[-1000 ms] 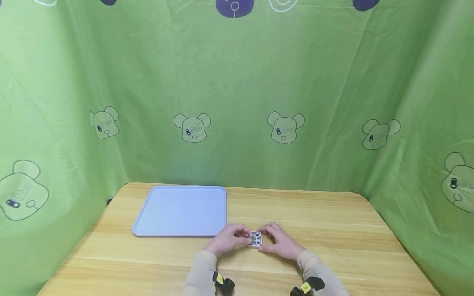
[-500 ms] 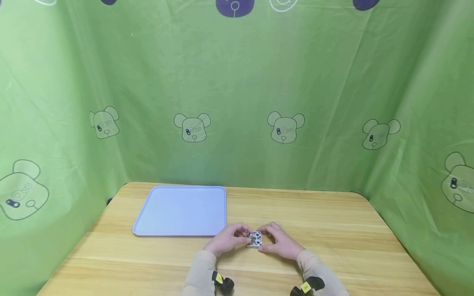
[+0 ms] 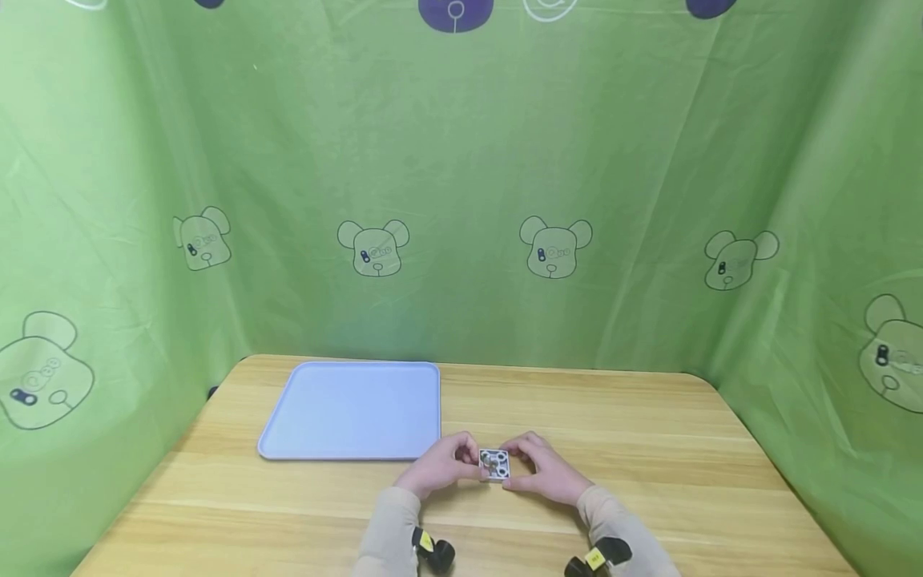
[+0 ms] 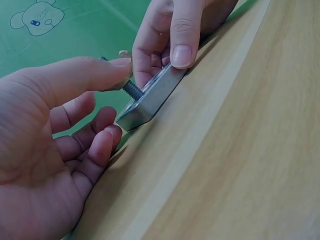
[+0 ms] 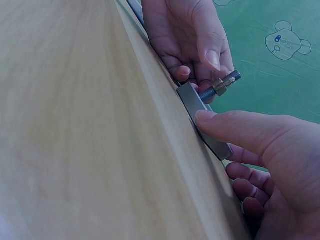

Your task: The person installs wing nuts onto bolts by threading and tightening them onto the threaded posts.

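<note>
A small square metal block (image 3: 494, 466) with round holes lies on the wooden table between the two hands. Out of its top rises a threaded stud (image 4: 133, 91), carrying a brass-coloured wing nut (image 5: 220, 89). My right hand (image 3: 546, 474) grips the block, thumb on the near side and fingers on the far side. Over at the block's left, my left hand (image 3: 440, 465) has its thumb stretched out right by the wing nut. The other left fingers are loosely bent below it, apart from the stud. In the left wrist view that thumb hides part of the nut.
A light blue tray (image 3: 353, 413) lies at the back left of the table (image 3: 613, 417), its near right corner close to the left hand. Green curtains (image 3: 461, 160) with bear-head prints surround the table at the back and both sides.
The left fingers have drawn back a little to the left, uncovering more of the block's top and the wing nut. The right hand keeps its grip and its place.
</note>
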`<action>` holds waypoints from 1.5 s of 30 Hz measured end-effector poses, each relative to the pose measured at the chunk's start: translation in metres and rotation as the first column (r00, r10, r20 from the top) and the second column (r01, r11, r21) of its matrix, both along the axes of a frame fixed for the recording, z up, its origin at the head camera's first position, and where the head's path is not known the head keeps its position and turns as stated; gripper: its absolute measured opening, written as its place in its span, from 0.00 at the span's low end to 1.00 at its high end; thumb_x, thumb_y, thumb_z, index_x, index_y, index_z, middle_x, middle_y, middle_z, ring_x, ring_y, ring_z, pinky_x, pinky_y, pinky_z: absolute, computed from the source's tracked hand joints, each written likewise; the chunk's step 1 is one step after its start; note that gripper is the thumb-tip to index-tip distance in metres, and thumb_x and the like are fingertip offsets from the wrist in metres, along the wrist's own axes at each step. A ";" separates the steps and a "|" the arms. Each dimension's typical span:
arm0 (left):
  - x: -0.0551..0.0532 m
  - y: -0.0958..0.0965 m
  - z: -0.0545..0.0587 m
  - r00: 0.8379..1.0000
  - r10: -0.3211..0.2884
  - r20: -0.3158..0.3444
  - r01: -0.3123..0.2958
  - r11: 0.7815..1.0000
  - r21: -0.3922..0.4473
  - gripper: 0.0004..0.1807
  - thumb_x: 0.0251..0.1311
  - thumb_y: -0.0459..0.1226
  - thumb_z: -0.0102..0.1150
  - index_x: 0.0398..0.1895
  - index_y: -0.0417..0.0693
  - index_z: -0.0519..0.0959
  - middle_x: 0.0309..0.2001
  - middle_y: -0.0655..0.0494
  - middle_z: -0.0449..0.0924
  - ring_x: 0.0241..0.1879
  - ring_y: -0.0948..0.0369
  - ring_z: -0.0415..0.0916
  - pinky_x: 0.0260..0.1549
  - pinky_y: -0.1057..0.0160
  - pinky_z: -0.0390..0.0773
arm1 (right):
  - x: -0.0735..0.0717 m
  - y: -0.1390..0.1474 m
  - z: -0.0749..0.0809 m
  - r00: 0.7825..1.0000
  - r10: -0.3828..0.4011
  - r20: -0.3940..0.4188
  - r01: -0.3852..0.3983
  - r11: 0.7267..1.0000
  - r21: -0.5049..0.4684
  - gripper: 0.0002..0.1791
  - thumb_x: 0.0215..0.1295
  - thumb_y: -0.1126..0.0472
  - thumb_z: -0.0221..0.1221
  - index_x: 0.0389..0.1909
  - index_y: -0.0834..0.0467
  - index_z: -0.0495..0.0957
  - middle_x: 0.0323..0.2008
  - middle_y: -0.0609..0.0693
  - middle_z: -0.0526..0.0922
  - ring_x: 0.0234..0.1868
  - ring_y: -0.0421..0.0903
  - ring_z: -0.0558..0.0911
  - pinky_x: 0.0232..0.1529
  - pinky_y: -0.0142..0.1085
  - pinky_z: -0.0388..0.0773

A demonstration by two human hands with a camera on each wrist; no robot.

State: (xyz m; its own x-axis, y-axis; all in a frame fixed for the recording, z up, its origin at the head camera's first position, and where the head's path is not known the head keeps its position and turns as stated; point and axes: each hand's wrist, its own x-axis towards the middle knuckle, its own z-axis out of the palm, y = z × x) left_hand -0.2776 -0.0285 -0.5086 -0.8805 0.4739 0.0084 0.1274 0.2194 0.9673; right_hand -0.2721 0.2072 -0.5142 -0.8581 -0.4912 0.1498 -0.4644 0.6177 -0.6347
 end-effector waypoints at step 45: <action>0.003 -0.002 0.003 1.000 0.000 -0.021 0.000 1.000 -0.010 0.18 0.48 0.31 0.68 0.41 0.38 0.71 0.35 0.54 0.75 0.35 0.62 0.71 0.38 0.66 0.71 | 0.001 -0.001 0.002 1.000 -0.001 0.016 0.001 1.000 -0.004 0.28 0.54 0.46 0.68 0.53 0.53 0.76 0.49 0.47 0.74 0.50 0.46 0.72 0.55 0.39 0.71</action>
State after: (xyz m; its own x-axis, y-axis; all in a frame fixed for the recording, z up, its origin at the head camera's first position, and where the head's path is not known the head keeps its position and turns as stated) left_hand -0.2750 -0.0300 -0.5059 -0.8804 0.4738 0.0223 0.1478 0.2294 0.9620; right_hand -0.2712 0.2067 -0.5124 -0.8608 -0.4898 0.1382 -0.4536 0.6154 -0.6446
